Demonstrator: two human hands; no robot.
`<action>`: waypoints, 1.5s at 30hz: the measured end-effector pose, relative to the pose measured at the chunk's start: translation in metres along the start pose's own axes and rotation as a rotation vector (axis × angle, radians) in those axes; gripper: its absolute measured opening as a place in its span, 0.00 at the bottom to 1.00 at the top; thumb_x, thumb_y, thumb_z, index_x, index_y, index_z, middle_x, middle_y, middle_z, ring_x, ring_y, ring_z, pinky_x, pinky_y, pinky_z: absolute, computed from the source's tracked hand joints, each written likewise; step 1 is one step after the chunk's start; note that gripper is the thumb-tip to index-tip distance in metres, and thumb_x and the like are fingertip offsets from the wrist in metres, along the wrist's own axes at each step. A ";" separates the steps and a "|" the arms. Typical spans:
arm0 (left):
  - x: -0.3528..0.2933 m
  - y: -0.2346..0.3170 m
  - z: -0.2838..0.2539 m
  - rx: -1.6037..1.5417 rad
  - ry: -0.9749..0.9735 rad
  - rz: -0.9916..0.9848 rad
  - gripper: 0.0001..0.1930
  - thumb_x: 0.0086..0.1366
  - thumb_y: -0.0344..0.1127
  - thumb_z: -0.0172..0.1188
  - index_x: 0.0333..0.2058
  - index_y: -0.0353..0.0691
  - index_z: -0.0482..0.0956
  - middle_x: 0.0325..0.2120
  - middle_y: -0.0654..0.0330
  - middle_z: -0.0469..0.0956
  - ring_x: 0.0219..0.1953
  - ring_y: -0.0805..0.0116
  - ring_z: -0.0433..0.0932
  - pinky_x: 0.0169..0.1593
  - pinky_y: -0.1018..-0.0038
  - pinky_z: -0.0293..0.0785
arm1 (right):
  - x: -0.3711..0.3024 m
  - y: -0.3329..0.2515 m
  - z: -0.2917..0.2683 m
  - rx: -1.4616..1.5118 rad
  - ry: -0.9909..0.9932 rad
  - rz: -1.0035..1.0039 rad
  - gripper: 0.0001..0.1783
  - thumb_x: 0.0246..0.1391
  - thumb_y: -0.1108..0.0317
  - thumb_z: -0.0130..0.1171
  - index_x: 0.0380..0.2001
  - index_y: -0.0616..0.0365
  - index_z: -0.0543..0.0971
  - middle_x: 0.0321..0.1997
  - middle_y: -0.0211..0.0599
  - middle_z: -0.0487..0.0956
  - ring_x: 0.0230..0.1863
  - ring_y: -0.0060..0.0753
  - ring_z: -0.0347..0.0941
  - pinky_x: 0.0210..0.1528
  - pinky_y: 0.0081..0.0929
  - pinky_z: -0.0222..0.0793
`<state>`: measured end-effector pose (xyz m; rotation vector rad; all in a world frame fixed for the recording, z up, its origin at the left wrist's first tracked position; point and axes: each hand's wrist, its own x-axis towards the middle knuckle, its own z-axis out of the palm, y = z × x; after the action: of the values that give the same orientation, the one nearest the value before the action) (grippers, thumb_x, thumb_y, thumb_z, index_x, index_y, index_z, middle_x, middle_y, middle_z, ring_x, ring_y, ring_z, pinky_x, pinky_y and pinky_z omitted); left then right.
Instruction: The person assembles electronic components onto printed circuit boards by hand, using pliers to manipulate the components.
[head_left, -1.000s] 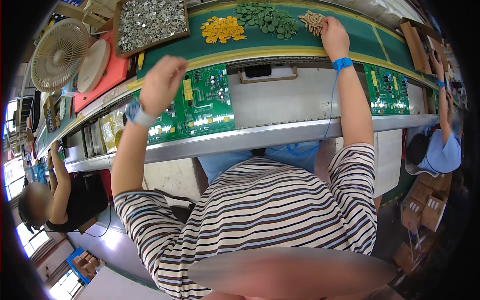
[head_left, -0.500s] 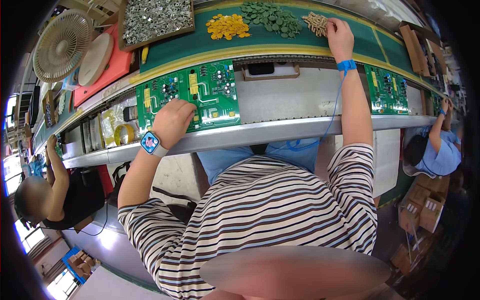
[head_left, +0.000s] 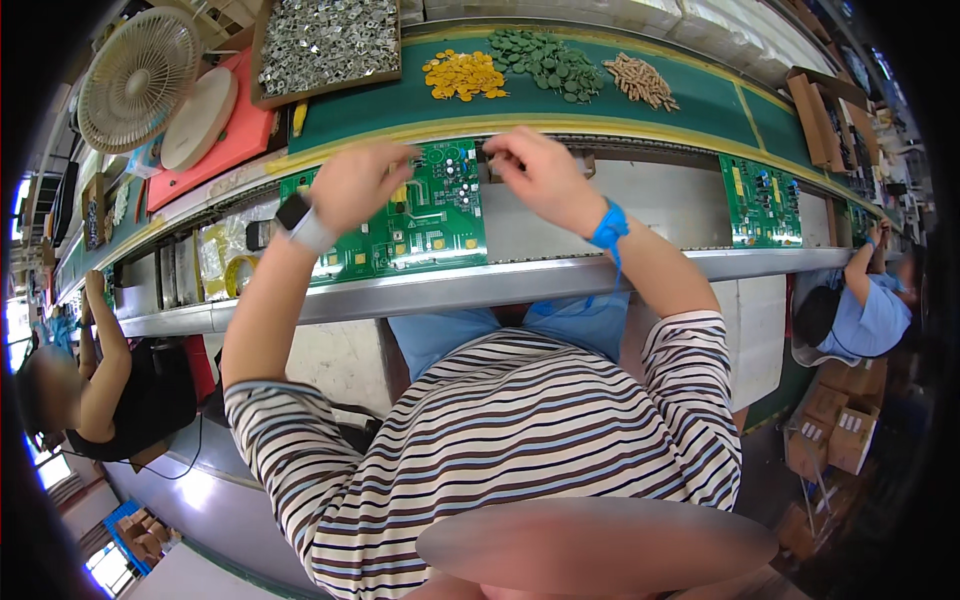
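Observation:
My left hand [head_left: 362,185] is over the green circuit board [head_left: 440,228], its fingers curled together near the board's far side. Whatever those fingers hold, if anything, is hidden. My right hand [head_left: 548,182], with a blue strap on the wrist, hovers just off the board's far right corner. Its fingertips are pinched, and what lies between them is too small to make out. Beyond the hands are piles of yellow disc parts [head_left: 463,76], green disc parts [head_left: 548,68] and small tan cylindrical parts [head_left: 640,82].
A metal rail [head_left: 560,273] runs along the near edge. Another circuit board [head_left: 762,203] sits to the right. A carton of small metal parts [head_left: 330,45] and a fan [head_left: 138,75] stand far left. Co-workers sit at either side.
My right hand has left the tan pile and come back near the board's far right corner. My left hand has moved up and slightly right over the board.

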<state>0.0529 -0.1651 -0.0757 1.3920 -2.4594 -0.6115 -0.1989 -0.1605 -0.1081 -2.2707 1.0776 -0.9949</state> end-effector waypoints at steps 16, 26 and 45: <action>0.204 -0.003 0.065 0.275 0.194 -0.036 0.10 0.58 0.36 0.51 0.35 0.37 0.75 0.36 0.50 0.76 0.39 0.52 0.74 0.42 0.62 0.71 | -0.004 0.009 0.020 0.061 -0.068 0.022 0.05 0.45 0.75 0.54 0.29 0.59 0.74 0.30 0.40 0.71 0.32 0.44 0.70 0.34 0.34 0.68; 0.190 0.001 0.049 0.051 0.422 0.059 0.10 0.59 0.37 0.51 0.35 0.38 0.75 0.30 0.51 0.77 0.33 0.52 0.75 0.39 0.62 0.71 | 0.001 0.022 0.027 0.077 -0.094 0.145 0.06 0.44 0.75 0.55 0.29 0.61 0.75 0.31 0.42 0.74 0.31 0.43 0.73 0.33 0.33 0.70; -0.028 -0.030 0.026 -0.555 0.571 -0.245 0.08 0.57 0.26 0.55 0.37 0.35 0.75 0.26 0.61 0.77 0.26 0.78 0.73 0.32 0.82 0.70 | 0.004 0.025 0.025 -0.049 -0.139 0.061 0.05 0.45 0.76 0.54 0.29 0.61 0.74 0.30 0.40 0.72 0.29 0.39 0.71 0.31 0.29 0.68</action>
<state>0.0789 -0.1481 -0.1133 1.3879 -1.5409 -0.7460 -0.1904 -0.1767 -0.1385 -2.2942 1.1157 -0.7819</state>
